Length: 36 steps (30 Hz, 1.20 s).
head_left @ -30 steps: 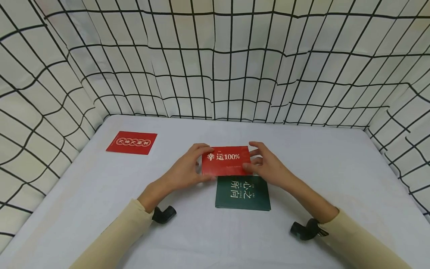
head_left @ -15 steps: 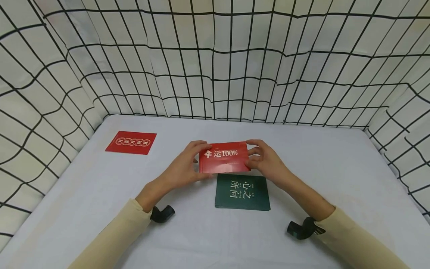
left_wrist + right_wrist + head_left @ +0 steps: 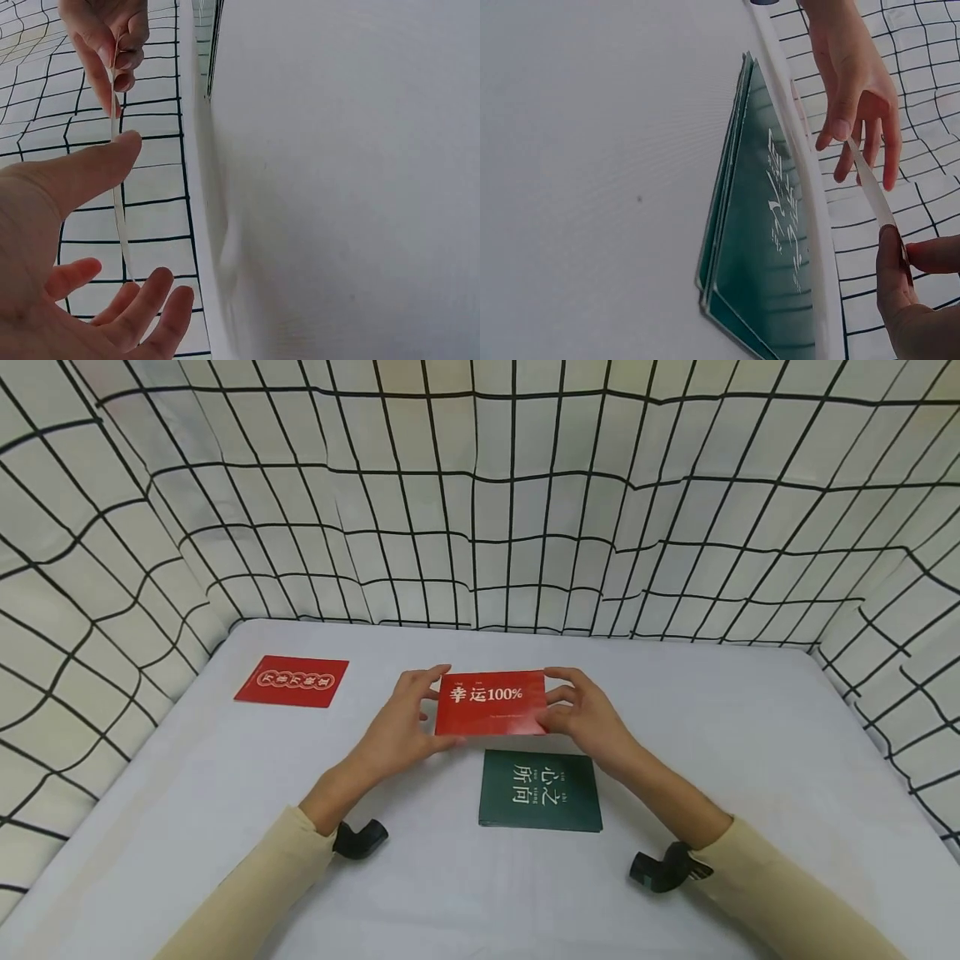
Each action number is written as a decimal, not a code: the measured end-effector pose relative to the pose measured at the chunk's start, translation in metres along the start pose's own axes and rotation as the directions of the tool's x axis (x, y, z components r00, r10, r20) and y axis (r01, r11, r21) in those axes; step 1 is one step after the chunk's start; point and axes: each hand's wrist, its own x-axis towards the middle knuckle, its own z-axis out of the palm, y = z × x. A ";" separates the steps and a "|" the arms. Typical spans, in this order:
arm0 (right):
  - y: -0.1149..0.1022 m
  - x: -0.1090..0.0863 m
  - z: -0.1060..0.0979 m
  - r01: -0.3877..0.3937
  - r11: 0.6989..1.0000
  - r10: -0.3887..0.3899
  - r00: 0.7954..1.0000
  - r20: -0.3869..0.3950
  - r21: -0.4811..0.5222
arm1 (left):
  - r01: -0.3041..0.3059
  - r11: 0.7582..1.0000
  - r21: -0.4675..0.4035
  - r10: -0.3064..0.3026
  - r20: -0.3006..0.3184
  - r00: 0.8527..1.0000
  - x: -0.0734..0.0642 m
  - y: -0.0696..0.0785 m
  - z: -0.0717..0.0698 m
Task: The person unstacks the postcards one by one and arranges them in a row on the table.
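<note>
A red envelope (image 3: 491, 703) with white printed characters is held up over the table. My right hand (image 3: 588, 718) pinches its right end between thumb and fingers, and the right wrist view shows this envelope (image 3: 871, 184) nearly edge-on. At the opposite end is my left hand (image 3: 397, 722), its fingers spread around the edge and the thumb below. In the left wrist view the left hand's fingers (image 3: 154, 307) are extended beside the envelope's thin edge. Closer to me lies a small stack of green envelopes (image 3: 540, 814) with white characters.
Another red envelope (image 3: 292, 682) lies flat at the back left of the white-covered table (image 3: 495, 893). White walls with a black grid net (image 3: 510, 510) enclose the back and sides. A black wrist camera (image 3: 362, 840) sits on each wrist.
Both hands have moved the red envelope up and slightly left, away from the green stack it overlapped. My left fingers have spread off its face toward the edge.
</note>
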 end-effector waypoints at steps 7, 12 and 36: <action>0.001 0.002 0.005 -0.031 0.999 0.031 1.000 0.005 0.017 | 0.047 0.999 -0.009 -0.047 -0.029 0.998 -0.002 -0.003 -0.002; 0.003 0.003 0.007 -0.031 0.999 0.030 0.999 0.019 0.023 | 0.075 0.997 -0.036 -0.076 -0.044 0.996 -0.002 -0.004 -0.003; -0.005 0.010 0.021 -0.012 0.997 0.005 0.996 0.089 0.073 | 0.157 0.983 -0.091 -0.166 -0.105 0.980 0.001 -0.009 -0.010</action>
